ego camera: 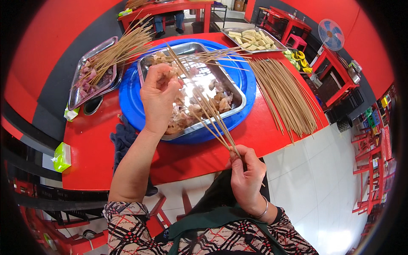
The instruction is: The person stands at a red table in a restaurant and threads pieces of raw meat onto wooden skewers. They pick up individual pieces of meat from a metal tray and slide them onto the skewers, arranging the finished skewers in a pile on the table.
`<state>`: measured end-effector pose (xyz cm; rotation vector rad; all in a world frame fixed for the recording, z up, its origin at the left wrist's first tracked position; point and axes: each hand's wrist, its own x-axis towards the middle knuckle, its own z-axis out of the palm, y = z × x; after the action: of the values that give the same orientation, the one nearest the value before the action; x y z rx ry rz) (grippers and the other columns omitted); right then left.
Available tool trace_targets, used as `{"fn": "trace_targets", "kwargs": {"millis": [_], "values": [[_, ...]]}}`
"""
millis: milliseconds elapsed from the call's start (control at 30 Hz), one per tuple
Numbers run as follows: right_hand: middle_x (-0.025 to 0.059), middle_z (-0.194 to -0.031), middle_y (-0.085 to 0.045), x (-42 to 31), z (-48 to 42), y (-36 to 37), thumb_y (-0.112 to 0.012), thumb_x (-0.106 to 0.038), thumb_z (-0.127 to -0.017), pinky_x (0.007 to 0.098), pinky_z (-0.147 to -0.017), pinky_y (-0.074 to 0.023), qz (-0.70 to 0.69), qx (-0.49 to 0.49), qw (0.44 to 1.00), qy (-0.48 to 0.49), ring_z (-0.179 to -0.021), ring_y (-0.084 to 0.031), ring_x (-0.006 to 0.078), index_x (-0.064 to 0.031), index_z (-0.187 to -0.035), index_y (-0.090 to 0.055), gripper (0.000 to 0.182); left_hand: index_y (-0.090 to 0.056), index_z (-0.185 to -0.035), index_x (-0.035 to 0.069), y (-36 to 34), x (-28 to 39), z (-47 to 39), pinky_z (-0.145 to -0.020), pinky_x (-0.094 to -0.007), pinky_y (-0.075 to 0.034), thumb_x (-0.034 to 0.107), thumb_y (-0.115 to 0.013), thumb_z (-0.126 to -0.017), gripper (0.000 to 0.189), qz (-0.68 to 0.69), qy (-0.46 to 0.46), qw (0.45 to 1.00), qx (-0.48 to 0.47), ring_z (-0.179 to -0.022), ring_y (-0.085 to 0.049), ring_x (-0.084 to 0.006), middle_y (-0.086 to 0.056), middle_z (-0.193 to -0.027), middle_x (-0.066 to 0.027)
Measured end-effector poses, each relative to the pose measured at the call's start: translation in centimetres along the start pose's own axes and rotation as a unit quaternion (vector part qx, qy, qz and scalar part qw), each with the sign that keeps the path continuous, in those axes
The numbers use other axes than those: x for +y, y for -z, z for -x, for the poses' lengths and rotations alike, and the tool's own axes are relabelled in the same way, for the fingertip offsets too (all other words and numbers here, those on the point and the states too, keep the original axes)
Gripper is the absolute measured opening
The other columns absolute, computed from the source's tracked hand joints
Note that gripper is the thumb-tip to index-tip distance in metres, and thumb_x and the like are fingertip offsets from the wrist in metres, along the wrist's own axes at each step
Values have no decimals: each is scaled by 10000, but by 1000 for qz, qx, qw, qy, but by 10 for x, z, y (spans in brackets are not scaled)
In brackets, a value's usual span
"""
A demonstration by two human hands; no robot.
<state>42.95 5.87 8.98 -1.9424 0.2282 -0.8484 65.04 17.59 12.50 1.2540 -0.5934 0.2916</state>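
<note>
My right hand grips the near ends of several thin wooden skewers, which slant up and away over a metal tray. Above the tray, my left hand pinches a piece of raw meat near a skewer; its fingertips partly hide the contact. Chunks of raw meat lie in the tray, which rests on a round blue plastic lid or basin. Loaded skewers lie across the tray's far side, their bare ends pointing right.
At left, a second tray holds skewered meat. Many bare skewers lie on the red table at right. Beyond are a tray of pale cut blocks, a dark cloth and a tissue pack. A seated person's legs show beyond.
</note>
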Motion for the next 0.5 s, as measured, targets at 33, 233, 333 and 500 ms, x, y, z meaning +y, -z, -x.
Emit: {"fn": "trace_targets", "kwargs": {"millis": [33, 233, 333, 500], "values": [[34, -715, -617, -1, -1, 1, -579, 55, -960, 218, -572, -464, 8, 1, 1000, 3, -613, -579, 79, 44, -1005, -639, 75, -583, -1068, 61, -1, 1, 0, -682, -213, -526, -112, -580, -864, 268, 6, 1, 1000, -2, -789, -624, -72, -603, -929, 4], [45, -734, -619, 2, -2, 1, -561, 73, -953, 228, -574, -478, 19, -3, 1000, -2, -624, -589, 90, 48, -1002, -637, 93, -581, -1067, 50, 0, 0, 0, -723, -234, -527, -106, -577, -880, 244, -2, -9, 1000, -6, -808, -638, -92, -608, -947, -9], [45, -741, -621, 4, -1, 1, -558, 76, -950, 233, -583, -493, 17, -4, 1000, -4, -639, -596, 91, 49, -1004, -636, 99, -579, -1077, 40, 2, -1, -1, -744, -245, -520, -92, -567, -911, 212, -22, -14, 1000, -8, -810, -631, -115, -615, -944, -31], [49, -749, -630, 13, 0, -3, -559, 74, -950, 236, -597, -510, 15, -2, 1000, 2, -652, -607, 90, 47, -1011, -635, 101, -590, -1060, 59, -3, 3, 1, -683, -223, -544, -101, -583, -882, 239, 8, 4, 1000, 12, -795, -654, -90, -607, -947, 0]]}}
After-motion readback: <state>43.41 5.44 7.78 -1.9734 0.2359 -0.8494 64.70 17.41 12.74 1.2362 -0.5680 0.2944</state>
